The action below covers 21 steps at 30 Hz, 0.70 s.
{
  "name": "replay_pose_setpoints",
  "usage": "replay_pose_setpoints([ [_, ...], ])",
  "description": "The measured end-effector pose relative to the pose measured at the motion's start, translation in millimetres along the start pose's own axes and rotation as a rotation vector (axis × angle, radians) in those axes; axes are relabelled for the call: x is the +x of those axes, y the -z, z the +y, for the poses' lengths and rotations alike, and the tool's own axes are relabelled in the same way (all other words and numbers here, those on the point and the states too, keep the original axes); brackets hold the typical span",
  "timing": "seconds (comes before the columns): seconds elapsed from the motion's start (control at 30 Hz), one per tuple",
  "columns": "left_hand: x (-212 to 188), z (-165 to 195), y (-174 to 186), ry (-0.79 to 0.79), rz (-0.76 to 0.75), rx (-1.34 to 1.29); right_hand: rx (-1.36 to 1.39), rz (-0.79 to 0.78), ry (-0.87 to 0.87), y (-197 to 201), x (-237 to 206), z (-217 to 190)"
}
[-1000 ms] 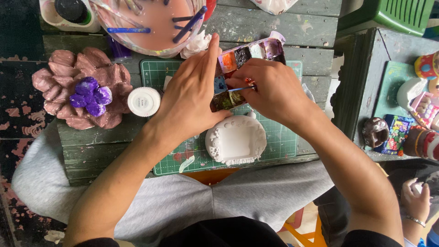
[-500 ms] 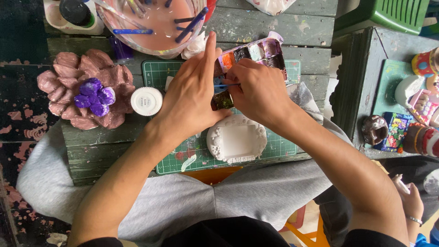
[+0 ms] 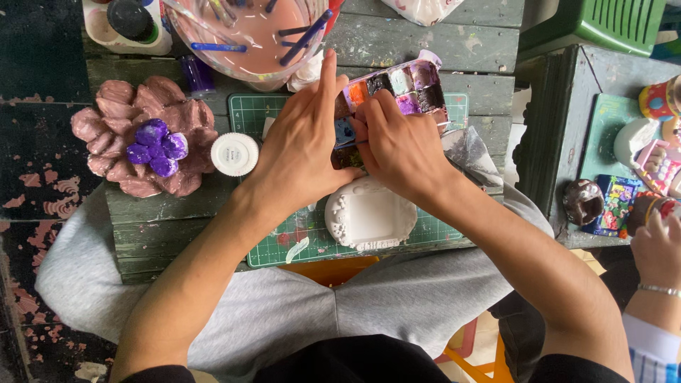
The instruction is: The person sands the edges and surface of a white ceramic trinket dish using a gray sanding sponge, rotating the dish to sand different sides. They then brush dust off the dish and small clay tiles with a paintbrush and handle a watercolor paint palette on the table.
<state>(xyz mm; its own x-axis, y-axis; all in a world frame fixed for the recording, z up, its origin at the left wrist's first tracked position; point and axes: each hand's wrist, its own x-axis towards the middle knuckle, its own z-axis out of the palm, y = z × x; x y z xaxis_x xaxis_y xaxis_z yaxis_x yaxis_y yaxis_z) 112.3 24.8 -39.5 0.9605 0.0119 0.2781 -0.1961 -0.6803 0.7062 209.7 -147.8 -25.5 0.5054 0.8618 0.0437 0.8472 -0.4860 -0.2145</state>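
My left hand (image 3: pixel 301 145) rests on the near end of a paint palette (image 3: pixel 397 89) with several coloured wells, steadying it on the green cutting mat (image 3: pixel 312 241). My right hand (image 3: pixel 401 145) is closed over the palette's near wells, fingers pinched as if on a thin brush that I cannot make out. A white unpainted plaster plaque (image 3: pixel 370 215) lies on the mat just below both hands.
A pink plaster flower with a purple centre (image 3: pixel 145 138) lies at the left beside a white jar lid (image 3: pixel 235 154). A bowl of pinkish water with brushes (image 3: pixel 245 32) stands at the back. Another person's hand (image 3: pixel 656 234) works at a side table with painted figures at the right.
Both hands stay on the palette; my right hand has shifted slightly toward the palette's near wells. The view has moved a little.
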Motion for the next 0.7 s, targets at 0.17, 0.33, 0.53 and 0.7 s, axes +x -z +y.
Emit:
replay_pose_setpoints([
  [0.17, 0.2, -1.1, 0.0, -0.007, -0.015, 0.016, -0.024, 0.01, 0.019, 7.1, 3.1, 1.7],
  [0.33, 1.0, -1.0, 0.5, 0.003, -0.017, -0.014, 0.07, 0.06, -0.071, 35.6, 5.3, 9.5],
  [0.53, 1.4, -1.2, 0.7, -0.01, -0.006, 0.006, 0.197, 0.025, -0.073, 41.3, -2.4, 7.6],
  [0.7, 0.1, -2.0, -0.4, -0.022, -0.003, 0.002, 0.279, 0.024, -0.198, 25.0, 2.0, -2.1],
])
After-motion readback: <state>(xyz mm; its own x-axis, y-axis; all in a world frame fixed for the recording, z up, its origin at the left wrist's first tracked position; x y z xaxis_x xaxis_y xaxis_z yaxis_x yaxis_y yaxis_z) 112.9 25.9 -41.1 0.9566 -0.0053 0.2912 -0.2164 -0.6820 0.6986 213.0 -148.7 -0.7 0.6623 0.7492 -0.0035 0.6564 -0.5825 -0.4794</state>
